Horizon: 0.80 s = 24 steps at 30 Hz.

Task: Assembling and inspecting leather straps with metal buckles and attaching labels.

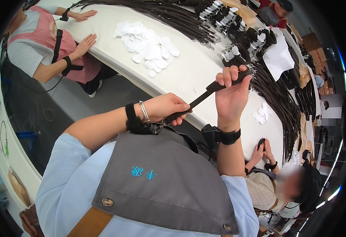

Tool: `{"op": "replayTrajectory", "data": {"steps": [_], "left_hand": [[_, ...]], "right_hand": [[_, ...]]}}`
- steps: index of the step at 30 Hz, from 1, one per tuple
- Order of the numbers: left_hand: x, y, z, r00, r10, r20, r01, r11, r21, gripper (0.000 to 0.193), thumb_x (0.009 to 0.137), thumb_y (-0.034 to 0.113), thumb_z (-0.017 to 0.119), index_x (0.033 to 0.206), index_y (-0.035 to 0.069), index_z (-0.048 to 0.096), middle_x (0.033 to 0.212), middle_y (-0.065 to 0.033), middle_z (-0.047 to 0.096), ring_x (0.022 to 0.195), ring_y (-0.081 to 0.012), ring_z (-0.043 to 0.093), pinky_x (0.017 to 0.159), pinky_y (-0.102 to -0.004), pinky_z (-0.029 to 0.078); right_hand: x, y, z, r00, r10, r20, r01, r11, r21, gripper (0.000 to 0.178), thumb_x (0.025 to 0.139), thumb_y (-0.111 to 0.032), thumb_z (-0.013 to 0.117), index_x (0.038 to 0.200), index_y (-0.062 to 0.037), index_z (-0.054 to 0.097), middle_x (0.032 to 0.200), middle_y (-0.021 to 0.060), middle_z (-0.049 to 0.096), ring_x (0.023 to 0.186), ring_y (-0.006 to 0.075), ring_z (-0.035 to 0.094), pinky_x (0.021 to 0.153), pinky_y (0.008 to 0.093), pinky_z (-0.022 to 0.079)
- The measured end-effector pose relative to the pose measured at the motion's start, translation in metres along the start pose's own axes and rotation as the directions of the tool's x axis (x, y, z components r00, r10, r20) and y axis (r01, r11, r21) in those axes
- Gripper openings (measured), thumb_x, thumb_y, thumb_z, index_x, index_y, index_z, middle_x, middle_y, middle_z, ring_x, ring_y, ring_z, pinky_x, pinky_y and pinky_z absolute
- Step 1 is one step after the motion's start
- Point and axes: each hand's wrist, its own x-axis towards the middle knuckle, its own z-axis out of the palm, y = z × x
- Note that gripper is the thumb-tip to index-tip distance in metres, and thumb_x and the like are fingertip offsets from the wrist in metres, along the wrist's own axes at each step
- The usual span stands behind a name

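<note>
A dark brown strap stretches slantwise between my two hands, over the near edge of the table. My left hand pinches its lower end between thumb and fingers. Just below those fingers hangs a metal clip, close to my apron. Raised higher and to the right, my right hand has its fingers curled around the wider upper part of the strap. On the white tabletop beyond lies a loose heap of white scalloped pieces. A smaller group of white pieces lies to the right of my right hand.
Long dark straps cover the table's far and right sides, with bundles bearing white tags among them. A white sheet lies over some. One co-worker in a pink apron stands left; another's hands work at the right.
</note>
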Motion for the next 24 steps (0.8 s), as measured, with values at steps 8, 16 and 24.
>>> {"op": "replayTrajectory", "data": {"steps": [8, 16, 24], "left_hand": [[-0.006, 0.002, -0.005, 0.997, 0.031, -0.076, -0.024, 0.996, 0.089, 0.027, 0.100, 0.021, 0.050, 0.107, -0.003, 0.063, 0.072, 0.0009, 0.055, 0.056, -0.0074, 0.054, 0.051, -0.0217, 0.047], [-0.013, 0.011, -0.001, 0.994, 0.058, -0.096, -0.040, 0.983, 0.178, 0.024, 0.097, 0.018, 0.053, 0.107, -0.003, 0.062, 0.072, 0.0010, 0.056, 0.060, -0.0066, 0.055, 0.053, -0.0199, 0.047], [-0.026, 0.022, -0.008, 0.957, 0.283, -0.069, -0.140, 0.654, 0.743, 0.028, 0.082, 0.014, 0.062, 0.102, -0.005, 0.060, 0.074, -0.0053, 0.060, 0.065, -0.0107, 0.056, 0.061, -0.0259, 0.047]], "right_hand": [[-0.004, -0.003, -0.001, 0.997, 0.047, -0.061, -0.052, 0.996, -0.076, 0.027, 0.104, -0.036, 0.033, 0.105, -0.0136, 0.048, 0.080, 0.0015, 0.042, 0.069, 0.0150, 0.038, 0.068, 0.0314, 0.035], [-0.016, 0.016, -0.003, 0.998, 0.030, -0.061, -0.046, 0.962, -0.268, 0.025, 0.104, -0.032, 0.035, 0.104, -0.0096, 0.046, 0.081, 0.0021, 0.044, 0.070, 0.0132, 0.039, 0.067, 0.0300, 0.037], [-0.045, 0.040, 0.009, 0.936, 0.320, 0.145, 0.147, 0.019, -0.989, 0.017, 0.092, -0.011, 0.055, 0.101, 0.0035, 0.052, 0.089, 0.0195, 0.057, 0.078, 0.0366, 0.056, 0.071, 0.0430, 0.046]]}}
